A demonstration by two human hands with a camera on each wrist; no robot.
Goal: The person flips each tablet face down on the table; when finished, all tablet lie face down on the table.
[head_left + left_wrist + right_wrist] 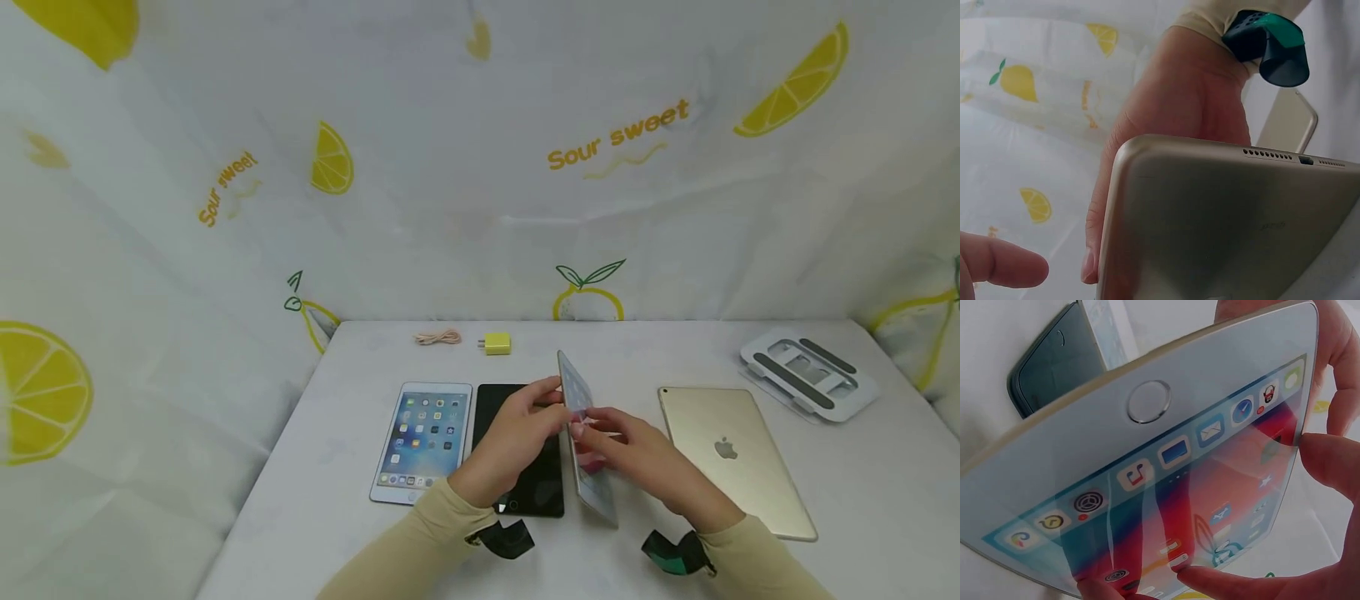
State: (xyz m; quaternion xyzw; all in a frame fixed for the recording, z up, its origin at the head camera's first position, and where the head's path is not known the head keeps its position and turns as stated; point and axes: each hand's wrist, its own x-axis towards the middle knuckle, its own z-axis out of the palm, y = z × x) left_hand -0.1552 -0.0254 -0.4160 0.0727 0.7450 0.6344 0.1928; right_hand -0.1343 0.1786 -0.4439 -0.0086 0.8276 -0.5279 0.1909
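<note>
Between both hands a gold-backed tablet (584, 450) is held on edge, tilted, above the table. Its lit screen and white front (1166, 450) face the right hand; the gold back (1210, 212) shows in the left wrist view. My left hand (517, 437) holds its left side, fingers partly hidden behind it. With the thumb at the tablet's edge, my right hand (637, 454) holds it, fingertips on the screen. Under the left hand lies a black tablet (536, 483). Left of that is a white tablet (423, 433) with a lit screen.
Another gold tablet (723, 467) lies back up at the right. Behind it sits a white folded stand (802, 375) with grey pads. A yellow charger plug (497, 343) and a coiled cable (438, 337) lie near the back edge, before a lemon-print cloth (465, 242).
</note>
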